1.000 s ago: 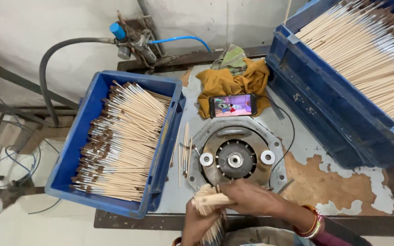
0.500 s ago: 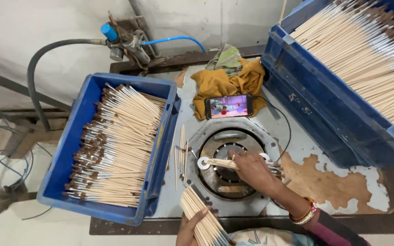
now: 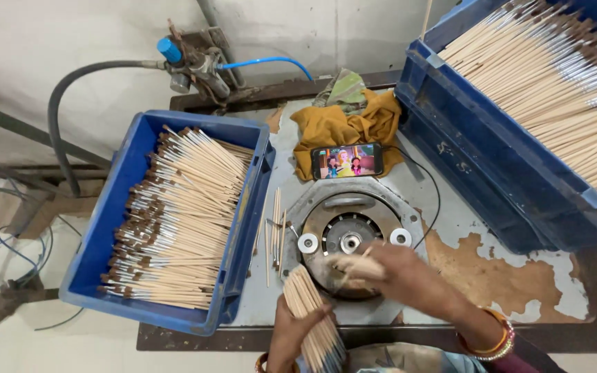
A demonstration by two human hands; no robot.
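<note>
The person's right hand, at the lower middle of the frame, has red and gold bangles with a beaded band at the wrist, while the left hand at the bottom edge shows only a thin orange bangle, and both forearms are bare.

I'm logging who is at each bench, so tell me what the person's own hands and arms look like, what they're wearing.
Both hands are bare, no gloves. The right hand is motion-blurred; its wrist carries a stack of bangles, orange-red and gold with a beaded one. The left hand shows a thin orange band at the wrist, mostly cut off by the frame edge. No sleeves reach either forearm. A strip of light blue patterned clothing shows at the bottom edge.
</note>
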